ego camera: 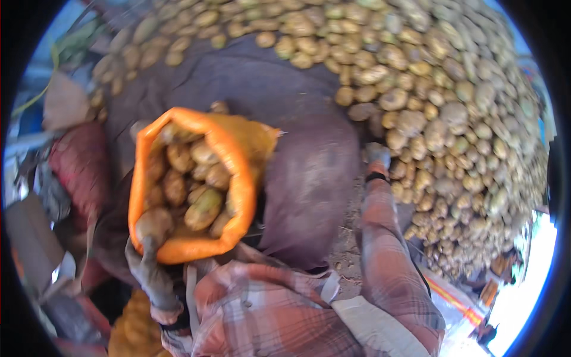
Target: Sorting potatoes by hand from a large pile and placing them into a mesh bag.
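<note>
An orange mesh sack (247,192) with a rolled rim stands before me, partly filled with potatoes (180,157); one near the front is greenish. At the sack's lower left rim is my left hand (149,263), in a dirty grey glove, with its fingers around a potato (155,224) just at the opening. On the right, my right hand (378,154), at the end of a plaid sleeve with a dark wristband, reaches to the edge of a big potato heap (428,134). Its fingers are blurred, so what it touches is unclear.
A dark cloth (232,71) lies beyond the sack, and a purple-brown sack (312,187) lies to its right. Potatoes curve around the far side. At the left are a red sack (82,165) and a cardboard piece (33,236). Another filled yellow mesh sack (136,325) is at lower left.
</note>
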### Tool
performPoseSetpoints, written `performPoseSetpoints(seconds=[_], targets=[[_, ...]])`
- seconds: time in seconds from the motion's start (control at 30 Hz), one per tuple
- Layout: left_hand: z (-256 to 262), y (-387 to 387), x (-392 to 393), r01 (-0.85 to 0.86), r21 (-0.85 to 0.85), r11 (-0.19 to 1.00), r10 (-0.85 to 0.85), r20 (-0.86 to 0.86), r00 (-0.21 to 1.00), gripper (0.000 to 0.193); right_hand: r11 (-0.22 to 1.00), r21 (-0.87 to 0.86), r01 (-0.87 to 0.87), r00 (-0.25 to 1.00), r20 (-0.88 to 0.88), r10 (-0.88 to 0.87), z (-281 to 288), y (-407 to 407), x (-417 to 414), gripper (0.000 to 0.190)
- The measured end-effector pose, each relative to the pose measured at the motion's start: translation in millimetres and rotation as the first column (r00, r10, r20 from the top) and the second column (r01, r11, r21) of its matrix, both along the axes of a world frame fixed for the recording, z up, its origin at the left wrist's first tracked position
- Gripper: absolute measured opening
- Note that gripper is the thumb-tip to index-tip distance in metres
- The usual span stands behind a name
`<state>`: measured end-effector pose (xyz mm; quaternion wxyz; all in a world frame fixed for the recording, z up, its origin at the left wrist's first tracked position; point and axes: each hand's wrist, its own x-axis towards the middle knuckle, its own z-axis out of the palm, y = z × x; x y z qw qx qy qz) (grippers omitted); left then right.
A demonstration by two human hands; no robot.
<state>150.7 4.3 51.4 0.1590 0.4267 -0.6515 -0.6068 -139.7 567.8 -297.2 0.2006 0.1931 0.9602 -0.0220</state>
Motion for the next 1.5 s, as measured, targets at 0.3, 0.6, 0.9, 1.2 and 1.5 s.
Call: performPoseSetpoints(seconds=[0.3, 0.6, 0.9, 1.2, 1.5], targets=[[-24, -3, 1, -0.116, 0.012, 0.993, 0.117, -0.150, 0.982, 0.067, 0.382, -0.917, 0.120, 0.703, -0.193, -0.684, 152, -26, 4, 0.043], [-50, -12, 11, -0.077, -0.383, 0.920, 0.037, -0.111, 0.993, 0.060, 0.021, -0.879, -0.477, 0.837, -0.447, 0.315, 437, -363, 101, 0.059], [-58, -29, 18, -0.050, -0.331, 0.942, -0.021, -0.205, 0.978, 0.045, 0.162, -0.694, -0.702, 0.598, -0.450, 0.664, 272, -488, 149, 0.029], [-41, -15, 19, 0.040, -0.103, 0.994, -0.064, -0.242, 0.968, 0.063, -0.002, -0.613, -0.790, 0.610, -0.785, -0.110, 421, -309, 119, 0.033], [-37, 6, 17, -0.069, -0.075, 0.995, 0.063, -0.080, 0.995, 0.068, 0.977, -0.002, 0.213, 0.860, -0.474, -0.188, 189, -42, -15, 0.090]])
